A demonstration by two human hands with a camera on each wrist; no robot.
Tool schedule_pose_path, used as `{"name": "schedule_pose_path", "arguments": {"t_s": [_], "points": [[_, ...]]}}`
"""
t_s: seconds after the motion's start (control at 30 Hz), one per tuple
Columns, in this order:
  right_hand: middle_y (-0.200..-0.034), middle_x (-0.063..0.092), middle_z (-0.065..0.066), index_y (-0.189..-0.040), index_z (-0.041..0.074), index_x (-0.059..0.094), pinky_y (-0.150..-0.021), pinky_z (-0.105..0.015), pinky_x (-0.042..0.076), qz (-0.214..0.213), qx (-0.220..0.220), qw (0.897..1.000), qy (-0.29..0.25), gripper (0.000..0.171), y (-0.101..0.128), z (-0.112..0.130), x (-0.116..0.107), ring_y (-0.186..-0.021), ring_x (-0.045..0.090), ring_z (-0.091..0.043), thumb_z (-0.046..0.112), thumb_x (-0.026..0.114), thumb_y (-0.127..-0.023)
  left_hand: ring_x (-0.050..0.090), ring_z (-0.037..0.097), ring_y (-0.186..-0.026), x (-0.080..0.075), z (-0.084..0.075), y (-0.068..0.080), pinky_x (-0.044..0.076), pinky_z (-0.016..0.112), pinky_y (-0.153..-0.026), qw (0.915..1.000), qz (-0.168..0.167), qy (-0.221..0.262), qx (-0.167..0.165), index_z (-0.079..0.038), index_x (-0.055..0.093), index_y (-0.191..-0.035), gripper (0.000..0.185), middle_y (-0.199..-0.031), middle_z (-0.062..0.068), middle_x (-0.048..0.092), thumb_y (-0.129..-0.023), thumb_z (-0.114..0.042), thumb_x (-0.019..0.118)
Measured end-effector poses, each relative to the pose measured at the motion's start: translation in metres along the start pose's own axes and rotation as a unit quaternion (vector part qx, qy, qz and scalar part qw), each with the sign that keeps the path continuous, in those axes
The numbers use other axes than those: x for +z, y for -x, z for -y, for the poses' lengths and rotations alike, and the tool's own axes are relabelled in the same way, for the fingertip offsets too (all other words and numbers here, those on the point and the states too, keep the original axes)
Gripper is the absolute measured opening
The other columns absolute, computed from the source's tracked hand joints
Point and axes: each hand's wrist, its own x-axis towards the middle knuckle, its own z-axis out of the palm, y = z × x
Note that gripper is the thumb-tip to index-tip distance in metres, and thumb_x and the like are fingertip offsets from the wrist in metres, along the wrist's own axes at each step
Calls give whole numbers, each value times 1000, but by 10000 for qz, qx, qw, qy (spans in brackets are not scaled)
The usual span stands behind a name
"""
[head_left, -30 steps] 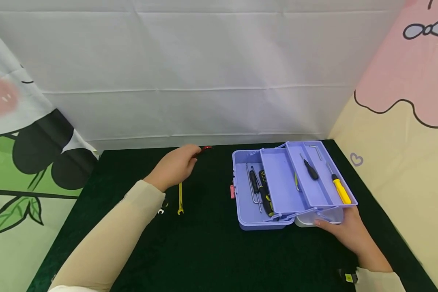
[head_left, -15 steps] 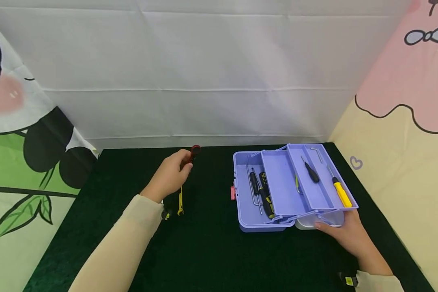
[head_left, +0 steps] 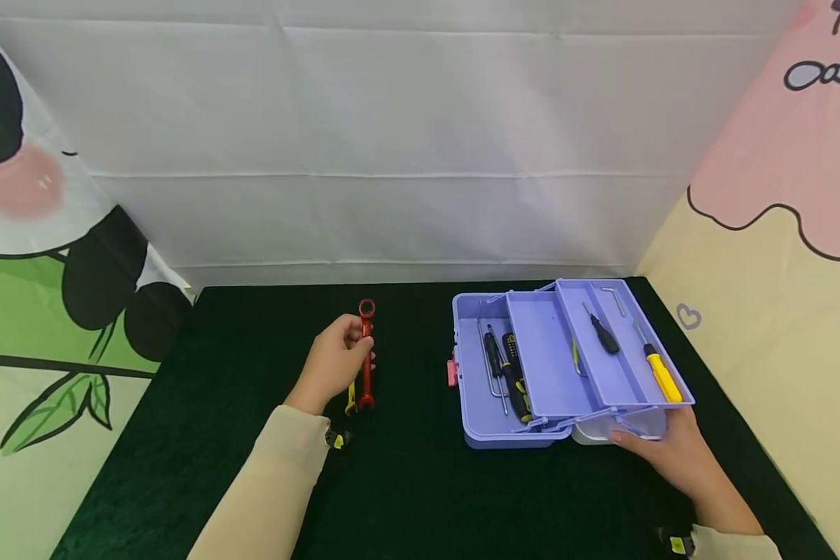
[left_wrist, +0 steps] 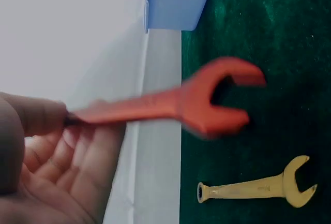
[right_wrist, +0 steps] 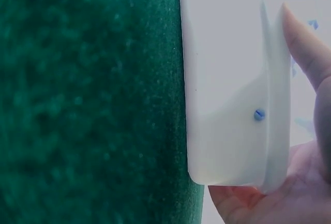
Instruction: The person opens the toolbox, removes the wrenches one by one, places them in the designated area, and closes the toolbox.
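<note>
My left hand (head_left: 330, 364) pinches a red combination wrench (head_left: 367, 381) between thumb and fingers. In the left wrist view the open end of this red wrench (left_wrist: 212, 102) points away from the hand, above the dark green cloth. Beside it on the cloth lies a yellow wrench (left_wrist: 253, 189), partly hidden by the left hand in the head view. My right hand (head_left: 686, 459) grips the translucent white lid (head_left: 619, 426) of an opened purple toolbox (head_left: 479, 411). In the right wrist view the thumb lies at the rim of that lid (right_wrist: 227, 94), with fingers around its end.
Two fold-out trays (head_left: 542, 354) hold a black screwdriver (head_left: 605, 336), a yellow-handled screwdriver (head_left: 661, 376) and a hex key (head_left: 612, 299). Several black-handled tools (head_left: 514, 385) lie in the main compartment. A pink latch (head_left: 452, 372) juts from the box's left side. White fabric (head_left: 420, 155) stands behind the table.
The left hand has drawn back toward the person, turning the red wrench from mostly hidden to lengthwise beside the yellow one. The right hand keeps its grip on the lid.
</note>
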Motion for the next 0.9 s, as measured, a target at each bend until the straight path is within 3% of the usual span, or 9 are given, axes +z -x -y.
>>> {"name": "schedule_pose_path", "arguments": {"t_s": [0.13,0.37,0.67,0.9], "points": [[-169,8,-17,-166,35,1,-104,-82,19,0,-13,10000,-51,121,2,-1,0,-138,22,-49,14,87,-83,70,22,-87,7,5,-4,60,38,-74,9990,-179,107,-391,-8,59,-120,17,-104,11,64,-105,-14,59],[-169,10,-18,-166,35,2,-103,-82,21,-17,7,10000,-61,121,2,-2,0,-137,23,-49,13,87,-82,69,25,-87,22,11,-12,62,38,-75,9930,41,447,-1093,-2,57,-125,22,-104,14,63,-105,-12,58],[-168,10,-19,-166,33,2,-104,-82,20,-5,-26,10000,-16,122,0,-2,0,-137,23,-49,14,88,-82,70,25,-80,34,17,-13,61,36,-72,9889,52,555,-1380,3,58,-124,35,-99,15,65,-92,1,72],[-168,13,-16,-166,33,5,-104,-80,24,-23,34,10000,-2,122,-1,-2,0,-136,26,-47,14,89,-81,67,24,-79,39,17,-14,58,33,-71,9858,-22,269,-1656,-1,60,-121,34,-99,13,67,-91,-2,76]]}}
